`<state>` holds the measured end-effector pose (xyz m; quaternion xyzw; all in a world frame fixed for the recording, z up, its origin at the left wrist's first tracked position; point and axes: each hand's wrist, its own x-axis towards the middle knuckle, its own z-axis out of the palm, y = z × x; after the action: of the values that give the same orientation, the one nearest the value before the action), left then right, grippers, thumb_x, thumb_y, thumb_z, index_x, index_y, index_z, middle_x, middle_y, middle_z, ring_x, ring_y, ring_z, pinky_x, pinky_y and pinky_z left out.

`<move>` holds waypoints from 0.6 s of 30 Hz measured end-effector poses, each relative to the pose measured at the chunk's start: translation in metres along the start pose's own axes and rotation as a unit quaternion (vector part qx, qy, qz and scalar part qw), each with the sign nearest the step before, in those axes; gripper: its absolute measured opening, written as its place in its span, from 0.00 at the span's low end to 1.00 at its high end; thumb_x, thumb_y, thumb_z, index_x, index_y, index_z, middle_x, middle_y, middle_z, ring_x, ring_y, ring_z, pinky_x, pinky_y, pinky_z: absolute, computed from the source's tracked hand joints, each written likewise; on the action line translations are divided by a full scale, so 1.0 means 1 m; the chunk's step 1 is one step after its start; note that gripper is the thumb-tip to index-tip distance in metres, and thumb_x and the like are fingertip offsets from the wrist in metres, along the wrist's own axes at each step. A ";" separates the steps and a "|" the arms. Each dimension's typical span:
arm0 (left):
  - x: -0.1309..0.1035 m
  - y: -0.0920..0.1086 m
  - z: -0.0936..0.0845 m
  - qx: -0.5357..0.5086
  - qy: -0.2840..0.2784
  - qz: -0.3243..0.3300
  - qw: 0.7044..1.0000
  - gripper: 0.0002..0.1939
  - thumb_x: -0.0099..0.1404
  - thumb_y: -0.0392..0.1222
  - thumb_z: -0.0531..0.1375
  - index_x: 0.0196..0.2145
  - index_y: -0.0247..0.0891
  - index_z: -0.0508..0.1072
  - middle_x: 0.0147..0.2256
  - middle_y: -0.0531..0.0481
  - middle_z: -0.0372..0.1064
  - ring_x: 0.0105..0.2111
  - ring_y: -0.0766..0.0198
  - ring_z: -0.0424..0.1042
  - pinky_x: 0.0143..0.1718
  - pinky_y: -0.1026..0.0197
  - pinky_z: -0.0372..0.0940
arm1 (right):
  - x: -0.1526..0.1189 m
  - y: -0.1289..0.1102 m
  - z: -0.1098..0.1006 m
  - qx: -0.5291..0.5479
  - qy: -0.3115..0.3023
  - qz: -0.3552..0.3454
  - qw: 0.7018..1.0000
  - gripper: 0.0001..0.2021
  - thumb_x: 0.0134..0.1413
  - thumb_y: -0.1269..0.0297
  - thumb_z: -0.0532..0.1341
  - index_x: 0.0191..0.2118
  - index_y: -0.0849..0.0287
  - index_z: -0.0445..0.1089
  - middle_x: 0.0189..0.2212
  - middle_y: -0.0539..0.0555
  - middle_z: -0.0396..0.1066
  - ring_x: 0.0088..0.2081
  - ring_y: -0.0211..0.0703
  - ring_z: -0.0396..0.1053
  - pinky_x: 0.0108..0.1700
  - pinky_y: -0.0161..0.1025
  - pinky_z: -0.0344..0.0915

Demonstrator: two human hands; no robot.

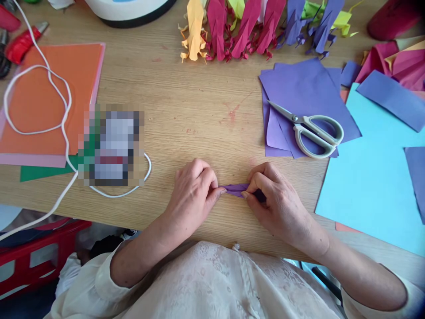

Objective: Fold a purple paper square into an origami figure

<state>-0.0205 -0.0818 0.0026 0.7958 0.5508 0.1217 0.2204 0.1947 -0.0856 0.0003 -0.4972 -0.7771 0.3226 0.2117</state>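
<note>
A narrow piece of folded purple paper (235,190) stretches between my two hands, just above or on the wooden table (186,110) near its front edge. My left hand (195,188) pinches its left end between thumb and fingers. My right hand (274,199) grips the other end, and the fingers cover much of that part. Beyond my right hand, scissors (318,133) with pale grey handles lie partly spread on a stack of purple paper sheets (299,84).
Folded paper figures (244,31) in yellow, magenta and purple line the back. Light blue paper (365,177) covers the right side. On the left are orange sheets (76,88), a white cable (68,133), a blurred-out device (114,146) and a red-handled tool (23,44).
</note>
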 end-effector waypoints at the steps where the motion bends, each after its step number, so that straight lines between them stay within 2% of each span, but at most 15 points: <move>1: 0.001 0.000 -0.001 0.010 -0.001 -0.007 1.000 0.10 0.65 0.39 0.65 0.32 0.38 0.65 0.39 0.49 0.62 0.41 0.57 0.66 0.42 0.53 0.60 | 0.000 0.000 0.000 -0.002 0.000 0.000 1.000 0.08 0.59 0.76 0.57 0.32 0.57 0.60 0.39 0.56 0.64 0.37 0.44 0.64 0.40 0.44 0.64; 8: 0.005 0.000 -0.007 0.017 -0.030 -0.017 0.999 0.07 0.65 0.38 0.65 0.34 0.39 0.68 0.40 0.50 0.62 0.42 0.58 0.66 0.42 0.54 0.57 | 0.000 -0.001 0.001 -0.008 -0.007 0.004 1.000 0.07 0.59 0.76 0.56 0.35 0.56 0.62 0.38 0.55 0.64 0.38 0.45 0.63 0.41 0.45 0.63; 18: 0.004 -0.012 -0.007 -0.012 -0.022 0.004 1.000 0.05 0.66 0.37 0.63 0.34 0.39 0.70 0.41 0.51 0.64 0.43 0.59 0.67 0.45 0.53 0.56 | -0.001 0.001 0.003 -0.009 -0.004 -0.024 1.000 0.07 0.62 0.75 0.56 0.38 0.56 0.68 0.39 0.55 0.67 0.41 0.48 0.66 0.44 0.46 0.63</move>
<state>-0.0319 -0.0727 0.0023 0.7975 0.5414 0.1119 0.2415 0.1939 -0.0866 -0.0024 -0.4787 -0.7926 0.3126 0.2120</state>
